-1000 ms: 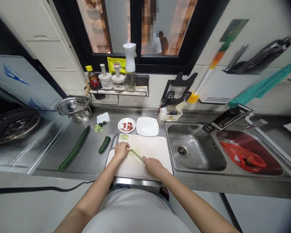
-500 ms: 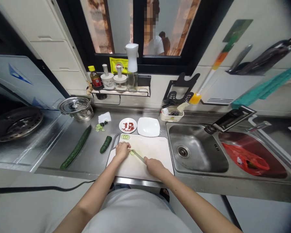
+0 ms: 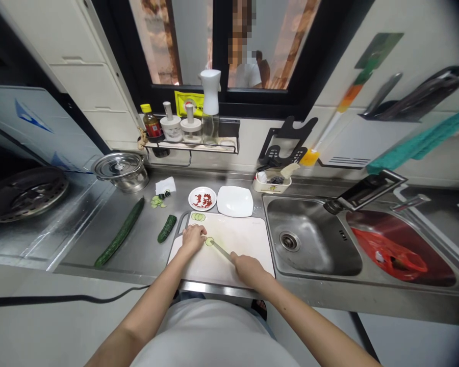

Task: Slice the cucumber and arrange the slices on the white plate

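My right hand (image 3: 248,268) is wrapped round the handle of a knife (image 3: 222,251), whose blade points left over the white cutting board (image 3: 245,232). The blade's tip meets a thin round cucumber slice (image 3: 209,241) lying on the board. At that slice's left edge are the bent fingertips of my left hand (image 3: 193,238), held close together. Several more cucumber slices (image 3: 198,217) overlap at the board's upper left corner. To the left of the board lie a cut piece of cucumber (image 3: 167,228) and a long whole cucumber (image 3: 121,233).
Behind the board stand a plate of chopped red pieces (image 3: 202,190) and a white square plate (image 3: 235,201). Cucumber peelings (image 3: 157,202) and a lidded pot (image 3: 121,171) are at the left. On the right is a double sink (image 3: 317,234) holding a red plastic bag (image 3: 392,256).
The knife and my right hand have shifted slightly right, drawing the blade back from across the slice to its right edge. My left hand stays in nearly the same place.
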Available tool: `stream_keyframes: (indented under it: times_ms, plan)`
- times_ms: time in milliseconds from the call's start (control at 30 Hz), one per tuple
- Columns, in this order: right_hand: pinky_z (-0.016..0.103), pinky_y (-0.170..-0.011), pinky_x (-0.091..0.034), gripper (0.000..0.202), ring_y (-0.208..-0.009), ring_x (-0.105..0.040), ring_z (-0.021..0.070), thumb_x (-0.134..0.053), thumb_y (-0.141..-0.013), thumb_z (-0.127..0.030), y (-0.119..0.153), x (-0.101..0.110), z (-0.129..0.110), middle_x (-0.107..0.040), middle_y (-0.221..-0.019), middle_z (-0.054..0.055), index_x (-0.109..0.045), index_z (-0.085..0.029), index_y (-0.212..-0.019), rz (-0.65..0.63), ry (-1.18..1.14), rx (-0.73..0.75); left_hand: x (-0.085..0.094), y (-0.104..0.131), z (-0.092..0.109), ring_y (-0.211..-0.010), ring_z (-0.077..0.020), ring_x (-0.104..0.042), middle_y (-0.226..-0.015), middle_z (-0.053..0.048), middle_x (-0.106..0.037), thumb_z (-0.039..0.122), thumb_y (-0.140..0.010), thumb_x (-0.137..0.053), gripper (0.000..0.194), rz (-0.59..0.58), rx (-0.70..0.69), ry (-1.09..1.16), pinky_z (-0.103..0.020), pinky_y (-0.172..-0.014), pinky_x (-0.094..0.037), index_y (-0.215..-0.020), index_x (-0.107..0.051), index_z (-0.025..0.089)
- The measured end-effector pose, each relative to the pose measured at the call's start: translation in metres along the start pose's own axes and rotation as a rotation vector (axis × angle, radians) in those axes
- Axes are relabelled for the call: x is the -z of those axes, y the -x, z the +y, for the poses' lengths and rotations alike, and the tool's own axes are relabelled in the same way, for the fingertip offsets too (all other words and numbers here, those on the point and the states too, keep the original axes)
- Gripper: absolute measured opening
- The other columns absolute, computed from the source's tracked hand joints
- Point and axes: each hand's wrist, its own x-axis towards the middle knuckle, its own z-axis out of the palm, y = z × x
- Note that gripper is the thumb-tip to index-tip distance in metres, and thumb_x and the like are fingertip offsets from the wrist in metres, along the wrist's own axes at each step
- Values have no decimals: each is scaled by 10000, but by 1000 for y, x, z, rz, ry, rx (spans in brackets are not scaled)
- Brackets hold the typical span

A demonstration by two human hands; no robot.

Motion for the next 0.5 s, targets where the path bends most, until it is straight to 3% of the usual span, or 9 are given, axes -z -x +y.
stream_keyframes:
  times_ms: [500]
  plan:
    - [312,-701,-473,344,-916,-665,252,-362,-891,-100,-10,-5,-6,-682,-999,142,-481,-151,-1209,19,-11,8,-1,1,0,-1063,-234,-535,-1064,-30,-673,240,-773,-641,140,12,-3,1,-348,-908,-357,-909,-674,247]
